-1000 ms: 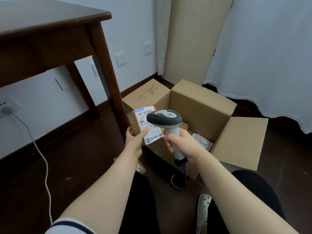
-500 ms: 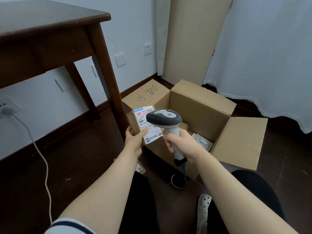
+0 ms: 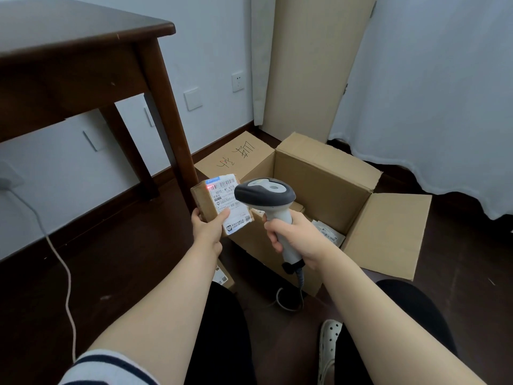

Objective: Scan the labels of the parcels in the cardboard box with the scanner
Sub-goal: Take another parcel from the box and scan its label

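Two hands, I see: the left hand [image 3: 206, 229] pinches a small brown parcel [image 3: 204, 202] with a white paper label [image 3: 226, 200]; the right hand [image 3: 295, 237] wraps the smooth grey scanner [image 3: 263, 194] in front of the open cardboard box [image 3: 319, 184]. The scanner's domed head hides the label's edge.

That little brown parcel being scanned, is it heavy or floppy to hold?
Probably light: the left hand holds the parcel up alone, by its lower end. Likely stiff: its edges look straight.

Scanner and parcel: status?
Left hand grips small brown cardboard parcel. Right hand grips grey-and-white handheld scanner, red light on white label barcode. Nothing between them.
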